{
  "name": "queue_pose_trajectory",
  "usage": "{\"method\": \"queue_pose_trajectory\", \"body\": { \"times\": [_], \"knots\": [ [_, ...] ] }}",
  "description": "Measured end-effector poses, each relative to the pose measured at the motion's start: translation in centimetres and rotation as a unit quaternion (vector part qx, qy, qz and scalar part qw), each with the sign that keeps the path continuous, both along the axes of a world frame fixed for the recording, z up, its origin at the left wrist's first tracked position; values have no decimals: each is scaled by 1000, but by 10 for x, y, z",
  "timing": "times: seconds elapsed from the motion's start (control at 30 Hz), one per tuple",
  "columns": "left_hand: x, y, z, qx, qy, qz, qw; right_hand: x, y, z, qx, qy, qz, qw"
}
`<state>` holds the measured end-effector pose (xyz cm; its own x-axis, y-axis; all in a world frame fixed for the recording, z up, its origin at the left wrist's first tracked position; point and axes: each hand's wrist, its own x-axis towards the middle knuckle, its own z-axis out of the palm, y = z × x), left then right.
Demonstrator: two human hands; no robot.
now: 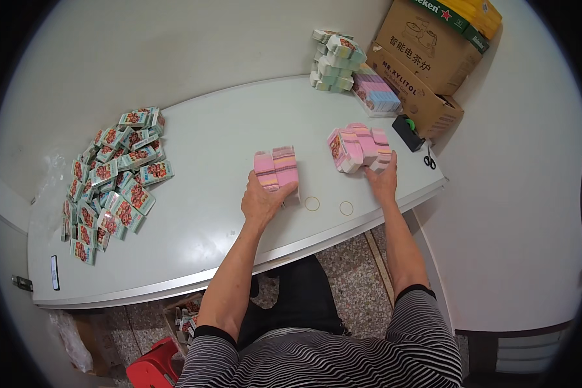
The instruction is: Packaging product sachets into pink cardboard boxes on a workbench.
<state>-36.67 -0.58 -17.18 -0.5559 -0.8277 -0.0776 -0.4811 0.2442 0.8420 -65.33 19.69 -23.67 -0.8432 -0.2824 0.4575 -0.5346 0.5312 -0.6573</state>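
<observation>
My left hand [261, 202] is wrapped round a block of pink striped small boxes [275, 167], thumb along the near side and fingers at the left. My right hand [383, 181] grips the near right corner of a second group of pink boxes [359, 147], whose boxes sit unevenly. A printed picture shows on that group's left end. Two thin yellowish rubber bands lie on the table near the hands: one band [318, 205] beside the left block, the other band [352, 209] nearer my right forearm. The undersides of both groups are hidden.
A heap of pale green small boxes [113, 174] covers the white table's [200, 220] left side. At the back right stand stacked pale green bundles [336, 61], a pastel pack [376, 94], cartons [415, 48], a black tape dispenser [407, 132] and scissors [429, 158].
</observation>
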Motion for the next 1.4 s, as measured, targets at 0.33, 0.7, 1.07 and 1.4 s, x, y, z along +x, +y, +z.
{"method": "queue_pose_trajectory", "body": {
  "times": [0.33,0.7,1.07,1.4],
  "knots": [
    [-3,-3,-10,-36,8,12,999,-34,11,-14,26,-1,-21,999],
    [-2,-2,-12,-39,4,11,999,-80,106,-16,66,-7,-82,994],
    [1,-6,-12,-35,-13,19,999,48,-7,15,-75,-121,171,975],
    [1,-23,-42,51,68,29,996,155,-126,30,-16,-337,311,889]
  ]
}}
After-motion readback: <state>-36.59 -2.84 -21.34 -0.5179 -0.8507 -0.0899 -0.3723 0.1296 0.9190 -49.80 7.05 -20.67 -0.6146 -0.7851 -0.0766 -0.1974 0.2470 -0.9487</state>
